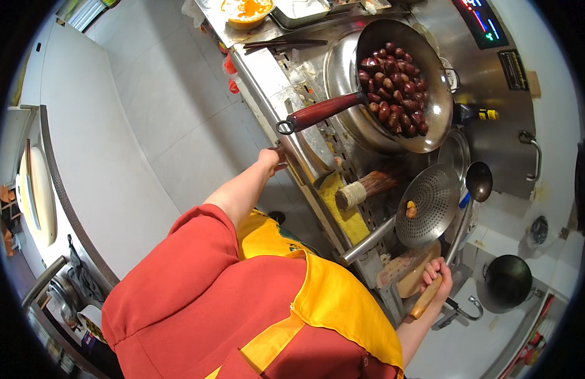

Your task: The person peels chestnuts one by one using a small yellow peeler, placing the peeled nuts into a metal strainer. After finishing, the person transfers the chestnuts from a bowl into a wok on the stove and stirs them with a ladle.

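My right hand (437, 278) grips the wooden handle of a long metal ladle (458, 232); its dark bowl points away from me. My left hand (271, 160) is at the front edge of the steel stove counter (311, 189); its fingertips are partly hidden, so whether it holds something there I cannot tell. Beyond it, a wok (439, 118) with a red wooden handle (325, 111) holds many glossy reddish-brown chestnuts (394, 90). Between my hands lies a perforated strainer ladle (427, 203) with a small yellowish-brown piece (411, 209) in it.
A bamboo wok brush (366, 189) lies by a yellow cloth (342, 208). Chopsticks (285, 43) and a bowl of orange liquid (245, 13) are at the far end. A black wok (508, 279) and a faucet (472, 308) are at the right. A white worktop (93, 123) stands behind.
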A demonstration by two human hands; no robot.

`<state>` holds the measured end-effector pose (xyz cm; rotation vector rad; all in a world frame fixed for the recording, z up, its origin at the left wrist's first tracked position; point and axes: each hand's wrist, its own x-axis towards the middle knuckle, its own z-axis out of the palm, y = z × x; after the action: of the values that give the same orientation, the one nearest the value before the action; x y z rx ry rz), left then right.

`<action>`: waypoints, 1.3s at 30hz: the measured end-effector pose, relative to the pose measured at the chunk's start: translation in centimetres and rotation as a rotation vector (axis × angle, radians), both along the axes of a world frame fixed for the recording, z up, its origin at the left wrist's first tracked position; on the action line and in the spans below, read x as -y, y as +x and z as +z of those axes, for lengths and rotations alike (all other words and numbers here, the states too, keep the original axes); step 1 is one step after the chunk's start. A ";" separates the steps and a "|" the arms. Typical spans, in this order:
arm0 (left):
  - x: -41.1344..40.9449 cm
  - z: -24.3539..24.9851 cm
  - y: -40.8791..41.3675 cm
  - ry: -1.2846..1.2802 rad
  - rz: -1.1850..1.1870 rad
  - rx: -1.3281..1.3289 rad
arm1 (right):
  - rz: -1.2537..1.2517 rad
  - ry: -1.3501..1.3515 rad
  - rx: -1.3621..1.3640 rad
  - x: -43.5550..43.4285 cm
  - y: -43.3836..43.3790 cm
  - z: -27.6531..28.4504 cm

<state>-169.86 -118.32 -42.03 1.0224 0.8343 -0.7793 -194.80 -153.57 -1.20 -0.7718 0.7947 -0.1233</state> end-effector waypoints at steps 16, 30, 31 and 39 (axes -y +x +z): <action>0.1 15.9 -4.1 -0.062 -1.545 0.267 | -0.039 -0.351 -0.264 4.6 -0.5 0.5; 9.7 31.8 -10.6 -0.365 -1.179 0.085 | 0.059 -0.798 -0.514 13.4 1.8 -1.5; 9.4 32.6 -10.4 -0.339 -1.145 0.087 | 0.105 -0.934 -0.614 14.8 2.0 -2.8; 8.5 37.7 -11.3 -0.253 -1.062 0.089 | 0.269 -1.393 -0.931 15.8 4.6 -6.7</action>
<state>-181.17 -126.82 -4.37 1.2384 0.0385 -1.6644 -190.17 -169.37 -7.86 -2.3463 1.4614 -0.0546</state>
